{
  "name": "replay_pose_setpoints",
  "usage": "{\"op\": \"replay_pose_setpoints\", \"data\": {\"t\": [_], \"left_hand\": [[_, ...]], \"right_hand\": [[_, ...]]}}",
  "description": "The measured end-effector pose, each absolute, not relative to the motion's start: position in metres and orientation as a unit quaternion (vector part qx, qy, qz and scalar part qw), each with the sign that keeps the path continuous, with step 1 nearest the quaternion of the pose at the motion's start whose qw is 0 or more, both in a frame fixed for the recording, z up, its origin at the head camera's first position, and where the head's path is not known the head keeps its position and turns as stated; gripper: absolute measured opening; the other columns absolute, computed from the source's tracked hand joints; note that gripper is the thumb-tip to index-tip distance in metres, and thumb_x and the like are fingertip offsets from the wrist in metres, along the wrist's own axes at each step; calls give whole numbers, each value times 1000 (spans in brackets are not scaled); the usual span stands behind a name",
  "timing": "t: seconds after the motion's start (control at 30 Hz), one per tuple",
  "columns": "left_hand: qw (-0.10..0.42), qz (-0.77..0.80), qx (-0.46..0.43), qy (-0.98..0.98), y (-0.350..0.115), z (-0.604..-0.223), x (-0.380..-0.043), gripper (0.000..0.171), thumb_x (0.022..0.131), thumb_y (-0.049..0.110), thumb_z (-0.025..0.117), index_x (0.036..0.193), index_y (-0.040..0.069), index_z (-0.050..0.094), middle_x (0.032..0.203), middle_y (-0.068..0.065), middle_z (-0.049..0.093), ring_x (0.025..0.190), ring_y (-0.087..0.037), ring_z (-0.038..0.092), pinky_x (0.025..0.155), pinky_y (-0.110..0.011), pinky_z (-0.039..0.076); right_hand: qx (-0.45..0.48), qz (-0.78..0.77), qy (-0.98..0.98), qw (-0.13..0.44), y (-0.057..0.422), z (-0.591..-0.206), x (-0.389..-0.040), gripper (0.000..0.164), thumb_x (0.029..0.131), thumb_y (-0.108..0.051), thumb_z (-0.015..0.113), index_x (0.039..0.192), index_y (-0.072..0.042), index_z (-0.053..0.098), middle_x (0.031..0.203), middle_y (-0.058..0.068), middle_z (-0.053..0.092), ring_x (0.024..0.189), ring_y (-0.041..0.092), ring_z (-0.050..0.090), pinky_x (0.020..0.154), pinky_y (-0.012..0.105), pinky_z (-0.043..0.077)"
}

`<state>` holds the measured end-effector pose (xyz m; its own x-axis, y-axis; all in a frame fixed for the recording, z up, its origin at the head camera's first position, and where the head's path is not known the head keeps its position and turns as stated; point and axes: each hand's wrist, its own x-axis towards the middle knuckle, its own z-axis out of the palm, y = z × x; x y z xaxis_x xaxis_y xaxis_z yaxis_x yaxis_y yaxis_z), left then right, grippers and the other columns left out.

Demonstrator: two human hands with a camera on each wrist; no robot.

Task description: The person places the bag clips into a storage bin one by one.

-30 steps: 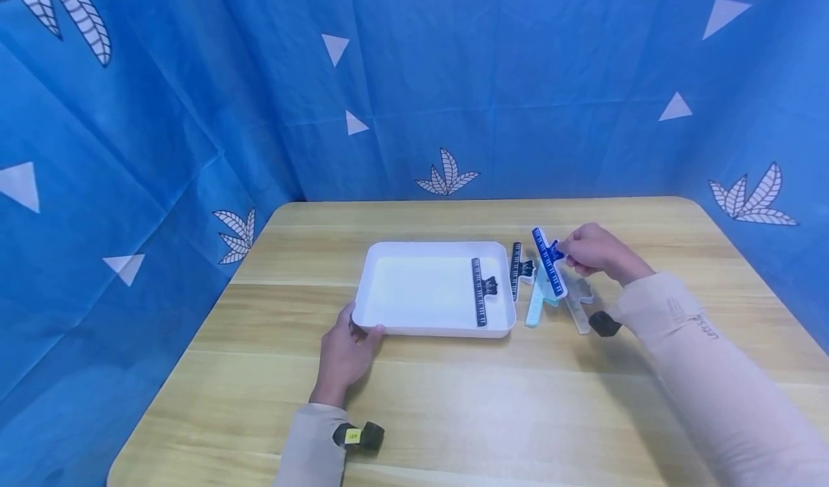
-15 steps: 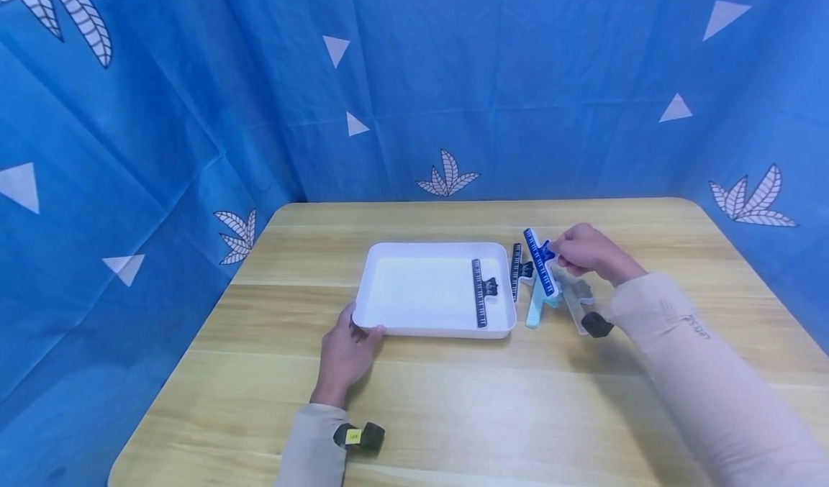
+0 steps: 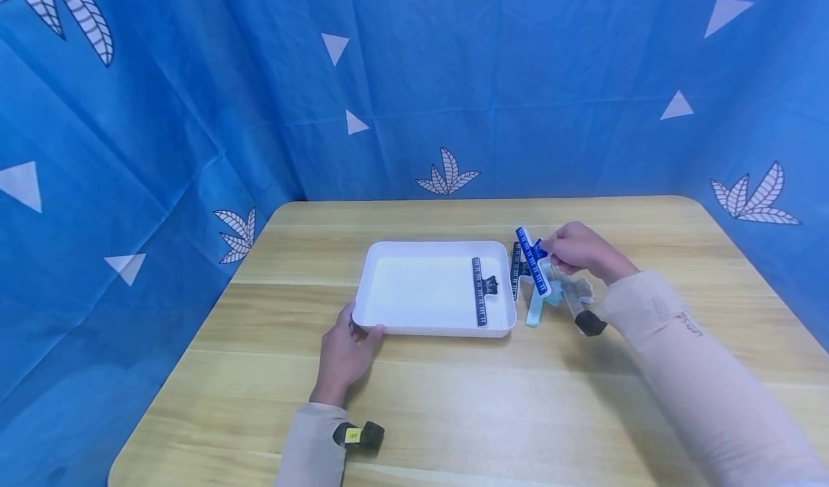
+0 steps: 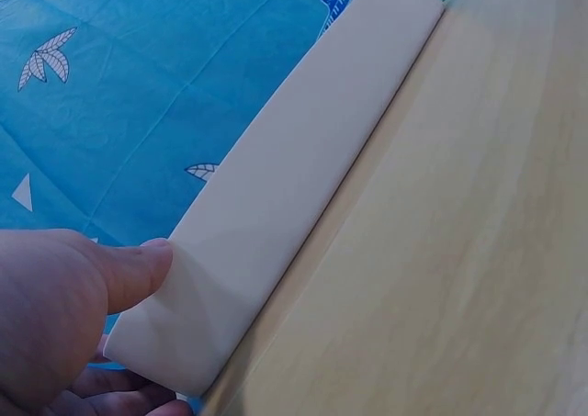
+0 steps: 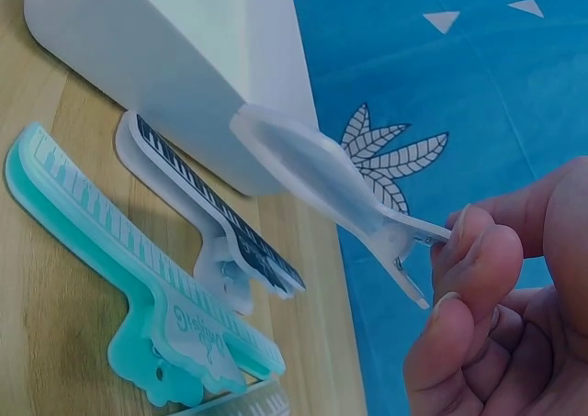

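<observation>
My left hand (image 3: pixel 346 357) grips the near left corner of a white rectangular tray (image 3: pixel 434 331), thumb on the front wall and fingers round the side. My right hand (image 3: pixel 578 247) pinches the handle of a blue clip (image 3: pixel 532 262) with a piano-key pattern, held raised at the tray's right. Seen edge-on in the right wrist view, this clip (image 5: pixel 308 168) looks whitish and overlaps the tray wall. Inside the tray, a black piano-key clip (image 3: pixel 480 296) lies near the right side. Just outside lies a second black clip (image 5: pixel 216 205), partly hidden by the blue one in the head view.
A mint-green clip (image 5: pixel 138 260) lies on the table beside the second black clip. A clear clip (image 3: pixel 573 298) is to its right, under my right wrist. The wooden table (image 3: pixel 473 408) ends at a blue patterned curtain (image 3: pixel 401 62) behind.
My right hand has moved a little to the left with the blue clip, which now overlaps the second black clip in the head view. The left hand and tray have stayed put.
</observation>
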<state>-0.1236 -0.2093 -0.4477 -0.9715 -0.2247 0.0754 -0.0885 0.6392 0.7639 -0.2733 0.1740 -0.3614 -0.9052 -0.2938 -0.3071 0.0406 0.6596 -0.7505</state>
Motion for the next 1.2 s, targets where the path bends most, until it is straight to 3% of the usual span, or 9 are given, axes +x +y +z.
{"op": "replay_pose_setpoints", "data": {"t": [0.13,0.37,1.2], "left_hand": [[83,-416,86,-902,-209,-448,-123,73,82,32,66,139,5,30,132,-19,46,113,-30,51,91,-38,46],[85,-418,85,-900,-209,-448,-124,71,83,31,66,139,5,31,133,-19,45,113,-30,51,91,-37,46],[84,-420,82,-900,-209,-447,-123,73,82,32,67,140,5,31,133,-19,44,114,-31,51,91,-38,46]], "right_hand": [[-68,-409,887,206,173,-362,-273,31,93,-21,43,93,7,56,56,0,46,45,11,40,45,21,39],[-71,-416,883,204,170,-362,-272,26,93,-21,45,80,0,53,56,-1,46,45,10,40,45,21,40],[-79,-419,881,205,154,-362,-273,28,93,-21,45,87,5,55,59,1,48,47,11,41,46,21,40]]}}
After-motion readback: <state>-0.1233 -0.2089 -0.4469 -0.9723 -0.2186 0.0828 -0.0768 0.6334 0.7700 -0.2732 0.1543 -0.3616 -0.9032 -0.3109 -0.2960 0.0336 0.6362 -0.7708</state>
